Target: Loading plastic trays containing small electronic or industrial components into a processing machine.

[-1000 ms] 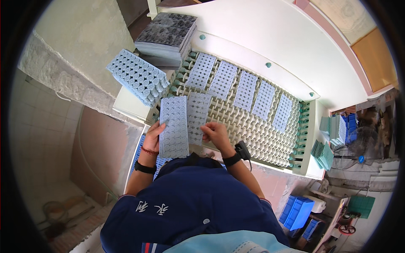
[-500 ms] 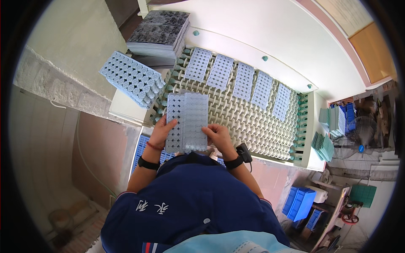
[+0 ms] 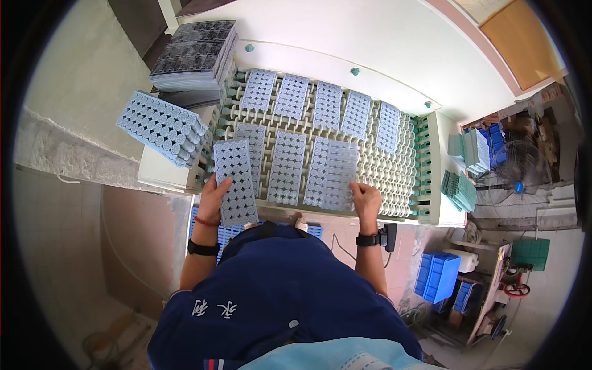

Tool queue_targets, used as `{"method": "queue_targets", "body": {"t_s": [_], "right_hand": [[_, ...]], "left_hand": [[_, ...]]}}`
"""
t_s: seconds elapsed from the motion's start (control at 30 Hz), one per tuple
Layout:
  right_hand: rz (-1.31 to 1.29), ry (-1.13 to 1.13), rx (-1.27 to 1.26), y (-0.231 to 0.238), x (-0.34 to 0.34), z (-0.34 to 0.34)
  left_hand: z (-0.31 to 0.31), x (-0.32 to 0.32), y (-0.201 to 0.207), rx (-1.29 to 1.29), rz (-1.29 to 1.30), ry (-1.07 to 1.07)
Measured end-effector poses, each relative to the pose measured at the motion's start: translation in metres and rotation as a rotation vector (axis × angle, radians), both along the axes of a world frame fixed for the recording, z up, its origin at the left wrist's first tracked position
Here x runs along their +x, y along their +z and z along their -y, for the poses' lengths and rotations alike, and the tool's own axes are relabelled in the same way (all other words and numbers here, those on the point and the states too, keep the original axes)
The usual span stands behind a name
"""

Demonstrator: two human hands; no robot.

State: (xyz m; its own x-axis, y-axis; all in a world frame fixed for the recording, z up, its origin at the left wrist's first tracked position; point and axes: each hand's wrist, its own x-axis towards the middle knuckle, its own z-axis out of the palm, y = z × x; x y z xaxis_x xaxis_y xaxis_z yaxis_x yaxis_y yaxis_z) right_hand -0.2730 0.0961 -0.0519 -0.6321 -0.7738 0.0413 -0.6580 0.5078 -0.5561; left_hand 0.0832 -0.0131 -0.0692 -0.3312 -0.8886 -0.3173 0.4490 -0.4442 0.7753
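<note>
My left hand is closed on the left edge of a grey-blue perforated panel, made up of joined round pieces. It is held tilted above the front of a roller bed. Farther right, my right hand pinches the lower right edge of another such panel, which is slightly blurred. That panel lies against or over a further panel; I cannot tell which. Between my hands a flat panel rests on the rollers. Behind the left-hand panel, one more panel is partly hidden.
Several panels form a far row on the roller bed. At left stand a pile of perforated panels and a tall stack of dark-topped sheets. Green sheets, a fan and blue bins are at right.
My right hand has moved right, away from my left hand, with a panel. Panels now lie in the near row where bare rollers showed. The whole view has shifted somewhat.
</note>
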Motion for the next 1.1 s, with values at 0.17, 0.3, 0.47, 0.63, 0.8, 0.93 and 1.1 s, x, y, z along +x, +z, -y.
{"method": "queue_targets", "body": {"t_s": [0.17,0.3,0.47,0.63,0.8,0.93,1.1], "right_hand": [[-0.041,-0.091,0.099,0.0,-0.042,-0.022],[-0.077,-0.005,-0.079,0.002,-0.025,-0.017],[-0.063,0.358,-0.35,0.009,0.036,0.013],[-0.282,0.54,-0.279,0.002,0.051,0.026],[-0.345,0.607,-0.225,0.001,0.048,0.021],[0.054,0.577,-0.253,0.019,0.066,0.019],[0.825,0.593,-0.08,0.012,0.098,0.013]], "left_hand": [[-0.001,-0.001,0.012,0.103,-0.149,0.008],[-0.002,-0.007,0.018,0.045,-0.259,-0.031],[-0.001,-0.017,0.011,0.003,-0.21,-0.057],[-0.004,-0.025,0.013,-0.032,-0.204,-0.064],[-0.006,-0.027,0.009,-0.035,-0.148,-0.03],[-0.006,-0.035,0.01,-0.046,-0.158,-0.071],[-0.008,-0.06,0.009,-0.062,-0.137,-0.117]]}}
